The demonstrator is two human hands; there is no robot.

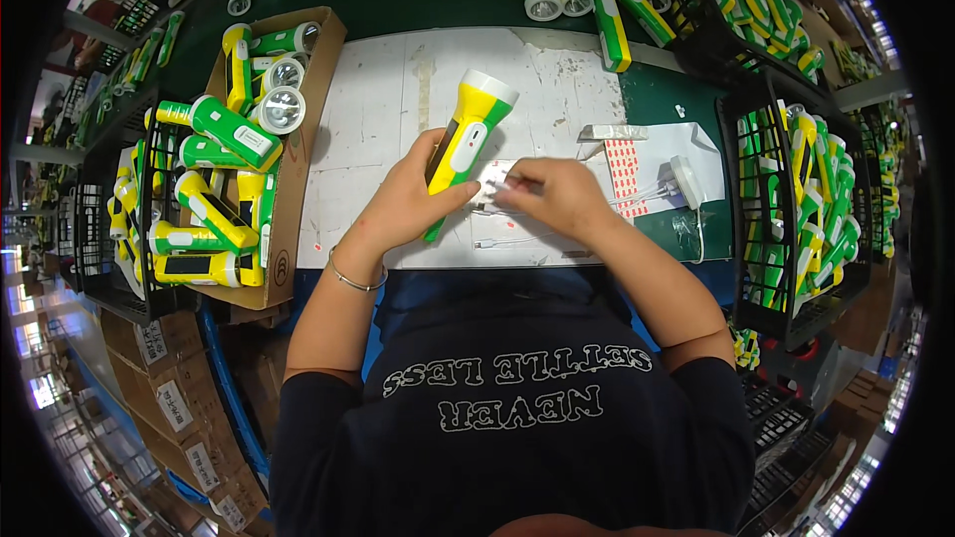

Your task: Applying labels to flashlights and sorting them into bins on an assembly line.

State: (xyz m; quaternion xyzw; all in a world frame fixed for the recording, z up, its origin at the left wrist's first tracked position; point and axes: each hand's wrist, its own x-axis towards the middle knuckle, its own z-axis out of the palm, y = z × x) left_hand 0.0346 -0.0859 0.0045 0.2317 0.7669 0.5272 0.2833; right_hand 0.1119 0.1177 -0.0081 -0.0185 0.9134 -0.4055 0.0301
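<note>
One yellow and green flashlight (462,144) sits in the closed left hand (408,201), pointing to 1 o'clock over the white mat (378,109); the right hand (557,196) pinches a small white thing (494,187) beside it. Many more flashlights fill the cardboard box (294,179) at 9 o'clock.

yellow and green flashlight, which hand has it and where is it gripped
The left hand holds the yellow and green plastic flashlight around its handle, lens end up. The right hand pinches something small and white; what it is cannot be told.

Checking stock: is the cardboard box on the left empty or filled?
Filled: the cardboard box holds many yellow-green flashlights piled up to its rim.
</note>
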